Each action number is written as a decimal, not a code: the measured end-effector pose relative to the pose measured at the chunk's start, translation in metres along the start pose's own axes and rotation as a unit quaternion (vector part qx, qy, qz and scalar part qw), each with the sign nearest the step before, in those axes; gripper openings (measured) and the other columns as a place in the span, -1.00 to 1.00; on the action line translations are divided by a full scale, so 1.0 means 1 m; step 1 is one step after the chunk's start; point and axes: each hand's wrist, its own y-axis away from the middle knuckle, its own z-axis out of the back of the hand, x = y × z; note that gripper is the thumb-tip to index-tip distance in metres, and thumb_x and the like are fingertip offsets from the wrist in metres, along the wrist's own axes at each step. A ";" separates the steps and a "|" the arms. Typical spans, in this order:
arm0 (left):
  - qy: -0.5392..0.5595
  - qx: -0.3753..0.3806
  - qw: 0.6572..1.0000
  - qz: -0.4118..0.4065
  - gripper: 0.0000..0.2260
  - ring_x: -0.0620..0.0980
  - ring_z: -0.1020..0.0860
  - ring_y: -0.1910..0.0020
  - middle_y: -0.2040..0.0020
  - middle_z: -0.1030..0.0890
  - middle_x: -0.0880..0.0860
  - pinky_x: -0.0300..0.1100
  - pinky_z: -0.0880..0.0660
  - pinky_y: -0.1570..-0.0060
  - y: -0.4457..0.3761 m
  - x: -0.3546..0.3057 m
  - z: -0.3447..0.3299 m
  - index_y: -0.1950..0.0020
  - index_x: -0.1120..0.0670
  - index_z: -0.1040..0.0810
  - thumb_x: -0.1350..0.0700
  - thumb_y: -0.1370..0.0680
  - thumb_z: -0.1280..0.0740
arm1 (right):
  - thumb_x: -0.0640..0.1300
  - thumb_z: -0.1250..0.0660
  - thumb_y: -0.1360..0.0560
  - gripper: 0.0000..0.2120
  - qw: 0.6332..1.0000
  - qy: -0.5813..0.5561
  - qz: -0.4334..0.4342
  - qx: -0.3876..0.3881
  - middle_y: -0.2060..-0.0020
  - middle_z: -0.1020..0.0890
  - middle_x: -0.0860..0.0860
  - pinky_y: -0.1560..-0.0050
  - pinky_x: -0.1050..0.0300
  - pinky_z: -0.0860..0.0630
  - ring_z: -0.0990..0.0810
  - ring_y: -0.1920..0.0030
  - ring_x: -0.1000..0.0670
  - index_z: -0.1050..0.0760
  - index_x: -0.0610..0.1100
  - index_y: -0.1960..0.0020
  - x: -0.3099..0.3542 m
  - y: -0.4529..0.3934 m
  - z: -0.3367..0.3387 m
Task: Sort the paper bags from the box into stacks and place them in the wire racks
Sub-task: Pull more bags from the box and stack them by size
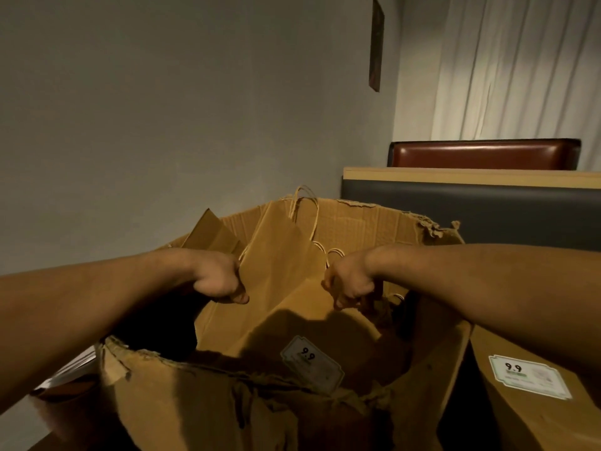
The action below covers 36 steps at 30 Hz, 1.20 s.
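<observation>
A large torn cardboard box point(364, 222) fills the lower middle of the head view. Inside it stand several brown paper bags with twisted paper handles. My left hand point(219, 281) grips the left edge of one brown paper bag point(283, 275) that stands in the box. My right hand point(349, 286) is closed on the right edge of the same bag. A white "9.9" label point(310, 362) shows on the bag's lower part. More bags point(211, 232) lean behind it, at the box's back left.
Another brown paper bag point(533, 395) with a "9.9" sticker lies outside the box at the right. A booth seat back with a wooden top edge point(471, 175) and a red cushion point(484, 154) stands behind. A grey wall is on the left, a white curtain at the back right.
</observation>
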 end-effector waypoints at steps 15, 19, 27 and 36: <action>0.106 -0.124 0.985 -0.062 -0.07 0.09 -0.48 -0.28 -0.25 -0.52 0.01 0.00 -0.40 -0.32 -0.006 0.011 0.008 -0.52 -0.01 -0.17 0.24 -0.28 -0.59 | -0.09 -0.39 -0.54 -0.55 0.947 0.121 0.277 -0.112 -0.22 -0.44 -0.03 -0.25 0.02 -0.37 -0.35 -0.27 -0.04 -0.39 -0.01 -0.40 0.028 0.013 0.005; 0.202 -0.131 0.970 -0.041 -0.13 0.15 -0.52 -0.24 -0.27 -0.53 0.07 0.09 -0.43 -0.31 -0.013 0.019 0.017 -0.48 0.03 -0.24 0.24 -0.27 -0.60 | -0.13 -0.44 -0.49 -0.79 0.933 0.046 0.318 -0.165 0.01 -0.52 0.02 -0.01 0.11 -0.41 -0.46 -0.06 -0.01 -0.45 -0.09 -0.04 0.024 0.013 0.009; 0.165 0.012 0.984 -0.067 -0.90 0.12 -0.69 0.05 0.06 -0.72 0.15 0.06 -0.55 -0.15 0.005 0.006 0.016 0.09 0.17 -0.71 0.22 -0.52 -0.39 | -0.20 -0.46 -0.47 -0.82 0.936 -0.026 0.308 -0.167 0.28 -0.50 0.06 0.20 0.22 -0.42 -0.45 0.27 0.11 -0.45 -0.07 0.16 0.019 0.024 0.012; 0.238 0.001 0.967 -0.092 -0.82 0.06 -0.69 0.07 0.02 -0.71 0.11 -0.15 -0.59 0.11 0.028 -0.015 0.011 -0.13 0.16 -0.61 0.16 -0.57 -0.31 | -0.07 -0.36 -0.55 -0.91 0.887 0.044 0.291 -0.356 0.26 -0.56 0.14 0.10 0.18 -0.39 -0.53 0.20 0.13 -0.48 -0.02 0.11 0.014 0.035 0.021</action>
